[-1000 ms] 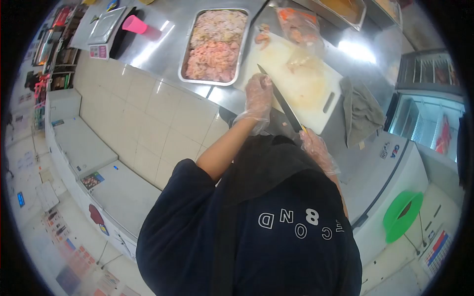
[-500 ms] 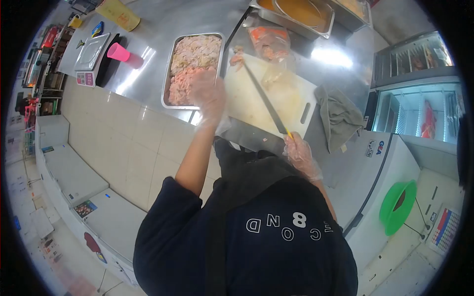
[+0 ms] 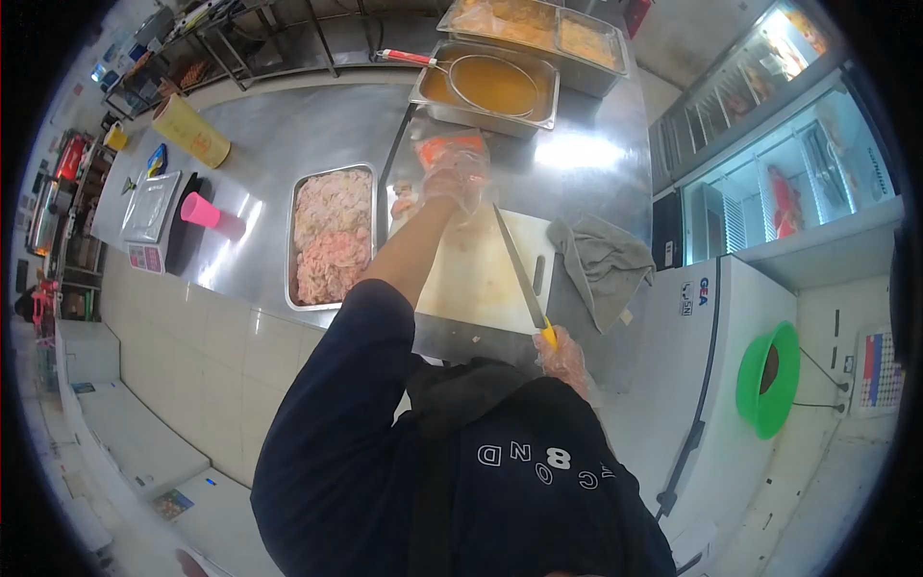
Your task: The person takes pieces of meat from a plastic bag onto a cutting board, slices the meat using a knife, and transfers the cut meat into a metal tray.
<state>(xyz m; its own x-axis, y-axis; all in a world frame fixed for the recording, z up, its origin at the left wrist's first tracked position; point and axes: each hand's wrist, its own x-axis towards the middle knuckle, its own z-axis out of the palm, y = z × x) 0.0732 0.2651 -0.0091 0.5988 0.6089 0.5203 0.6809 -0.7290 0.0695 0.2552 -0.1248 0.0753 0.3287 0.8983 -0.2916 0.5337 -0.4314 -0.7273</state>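
The gloved left hand [image 3: 444,185] is at the plastic bag [image 3: 471,154], by the far end of the white cutting board [image 3: 471,274] on the worktop [image 3: 260,125]; I cannot tell whether its fingers grip anything. The right hand's [image 3: 565,363] fingers are wrapped round the yellow handle of the knife [image 3: 519,269], whose blade slants over the board. Reaching over like this goes best, I judge, with the blade low and still — its tip well clear of the left hand — and the bag steadied. Left of the board, a metal tray [image 3: 291,236] holds pale and pinker chopped meat; beyond the bag, a metal pan [image 3: 495,122] holds orange-brown liquid, a strainer [image 3: 409,58] resting over it.
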